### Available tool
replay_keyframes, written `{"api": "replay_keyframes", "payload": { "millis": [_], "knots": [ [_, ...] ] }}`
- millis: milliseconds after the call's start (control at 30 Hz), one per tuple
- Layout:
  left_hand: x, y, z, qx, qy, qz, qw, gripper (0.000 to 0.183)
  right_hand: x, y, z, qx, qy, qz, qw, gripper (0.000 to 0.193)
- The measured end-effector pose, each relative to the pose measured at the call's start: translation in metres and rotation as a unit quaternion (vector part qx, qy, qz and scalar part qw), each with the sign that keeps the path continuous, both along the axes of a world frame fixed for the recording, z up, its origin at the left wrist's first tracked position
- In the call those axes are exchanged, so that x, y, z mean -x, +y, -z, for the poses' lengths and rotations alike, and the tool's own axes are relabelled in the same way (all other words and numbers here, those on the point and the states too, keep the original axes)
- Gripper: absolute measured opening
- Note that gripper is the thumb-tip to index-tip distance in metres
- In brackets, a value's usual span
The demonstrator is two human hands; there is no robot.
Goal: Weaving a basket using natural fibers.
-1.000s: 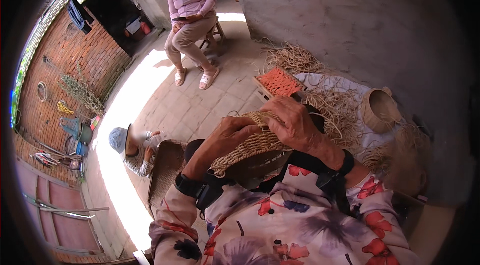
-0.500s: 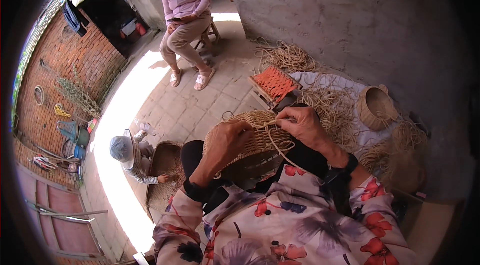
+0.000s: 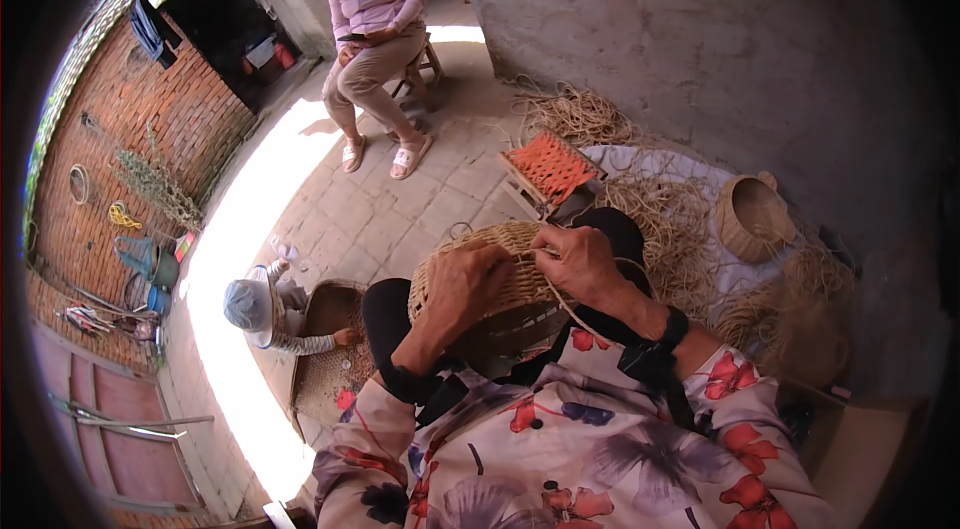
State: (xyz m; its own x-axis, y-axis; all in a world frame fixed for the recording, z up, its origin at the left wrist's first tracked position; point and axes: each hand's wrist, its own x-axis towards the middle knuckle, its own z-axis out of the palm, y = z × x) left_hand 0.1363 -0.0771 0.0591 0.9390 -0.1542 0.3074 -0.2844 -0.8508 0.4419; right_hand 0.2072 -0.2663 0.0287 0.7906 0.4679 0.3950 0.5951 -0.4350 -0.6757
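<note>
A half-woven straw basket (image 3: 522,291) rests across my lap, between my knees. My left hand (image 3: 463,281) curls over its left part, fingers closed on the woven rim; the fingertips are partly hidden. Close beside it my right hand (image 3: 577,262) is closed in a pinch on a thin straw cord (image 3: 571,311) at the rim. One loop of the cord hangs toward me, and another curves out to the right past my wrist.
Ahead stands a low stool with orange webbing (image 3: 552,167). Loose straw cord (image 3: 665,229) and a finished-looking basket (image 3: 755,217) lie on a white cloth to the right. A child reaches into a large shallow basket (image 3: 318,374) at left; a seated person (image 3: 378,49) holds a phone.
My right hand has shifted slightly left, nearer my left hand, and the cord now loops out to its right. The child has moved a little and reaches farther over the shallow basket.
</note>
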Motion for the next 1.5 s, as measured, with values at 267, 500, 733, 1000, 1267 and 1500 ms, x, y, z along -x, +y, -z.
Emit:
{"api": "replay_keyframes", "payload": {
  "millis": [267, 500, 733, 1000, 1267, 1500],
  "knots": [
    [0.004, -0.002, 0.004, 0.005, -0.007, 0.005, 1.000, 0.011, 0.000, 0.012, 0.012, 0.026, 0.081, 0.020, 0.996, 0.017],
    [0.006, -0.007, 0.003, -0.009, -0.002, 0.004, 1.000, 0.011, -0.020, 0.003, -0.008, 0.013, 0.436, -0.120, 0.892, 0.024],
    [0.006, -0.011, 0.014, -0.020, -0.038, 0.004, 0.999, 0.010, -0.007, 0.000, -0.008, -0.060, 0.589, -0.123, 0.796, 0.020],
    [-0.001, -0.008, 0.010, -0.012, -0.028, 0.010, 0.999, 0.010, -0.003, 0.006, -0.006, -0.226, 0.682, -0.069, 0.692, 0.014],
    [-0.018, -0.012, -0.006, -0.201, 0.027, 0.049, 0.978, 0.010, -0.005, 0.008, 0.001, -0.212, 0.674, -0.084, 0.703, 0.015],
    [-0.027, -0.013, -0.013, -0.243, 0.003, 0.107, 0.964, 0.011, 0.001, 0.001, -0.008, -0.151, 0.605, -0.162, 0.765, 0.017]
  ]
}}
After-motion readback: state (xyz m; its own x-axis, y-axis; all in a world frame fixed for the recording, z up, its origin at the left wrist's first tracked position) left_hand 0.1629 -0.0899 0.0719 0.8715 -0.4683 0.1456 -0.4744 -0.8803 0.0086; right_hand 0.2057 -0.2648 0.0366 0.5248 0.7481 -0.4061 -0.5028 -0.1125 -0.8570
